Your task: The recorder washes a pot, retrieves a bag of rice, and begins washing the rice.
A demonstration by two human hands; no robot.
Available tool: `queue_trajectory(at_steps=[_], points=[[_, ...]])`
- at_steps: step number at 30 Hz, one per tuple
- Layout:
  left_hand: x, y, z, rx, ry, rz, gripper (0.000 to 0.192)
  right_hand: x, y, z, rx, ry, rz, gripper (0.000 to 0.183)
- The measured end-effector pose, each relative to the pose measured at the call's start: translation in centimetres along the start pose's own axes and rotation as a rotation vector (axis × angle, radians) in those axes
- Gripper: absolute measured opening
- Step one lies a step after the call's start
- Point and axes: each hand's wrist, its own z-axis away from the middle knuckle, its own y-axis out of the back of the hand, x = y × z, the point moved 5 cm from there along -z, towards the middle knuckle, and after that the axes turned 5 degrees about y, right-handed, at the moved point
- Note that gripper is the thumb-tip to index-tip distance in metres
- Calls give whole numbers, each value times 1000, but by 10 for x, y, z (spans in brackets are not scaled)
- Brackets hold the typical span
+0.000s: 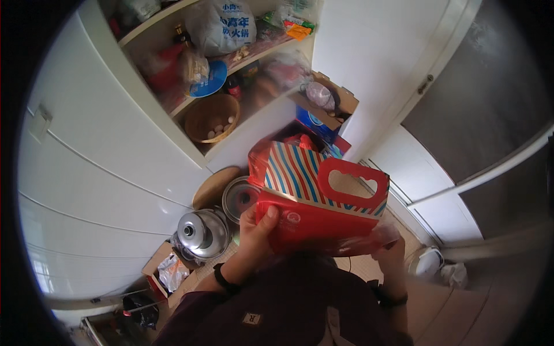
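Observation:
A red cardboard carry box [320, 222] with a striped, gabled top and a red cut-out handle [354, 181] is held before my body, tilted. My left hand [259, 231] grips its left end, thumb on the red front face and the other fingers hidden behind. At the opposite end, my right hand [391, 253] is closed on a blurred piece of transparent plastic [385, 235] beside the box's lower right corner. Whether that plastic is inside the box or outside it, I cannot tell. Both wrists wear dark bands.
Beyond the box, shelves hold a wicker basket [203, 112] with several eggs, and a white plastic bag [225, 30]. Lidded metal pots [203, 233] and an open carton [158, 259] stand on the floor at left. A red plastic bag [256, 160] sits behind the box. White cabinet doors [108, 173] flank the left.

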Motion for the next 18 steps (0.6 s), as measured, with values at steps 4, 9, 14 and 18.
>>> queue_trajectory(at_steps=[4,9,14,18], points=[[-1,-19,-59,143,-106,-96,40,-19,23,-107,-174,-104,30,34],[22,-32,-132,277,-255,-78,41,-48,16,-227,-271,99,179,25],[38,-19,-222,376,-276,-50,43,-75,-13,-324,-317,49,227,13],[88,-21,-297,382,-386,-38,42,-96,-44,-398,-265,143,150,9]])
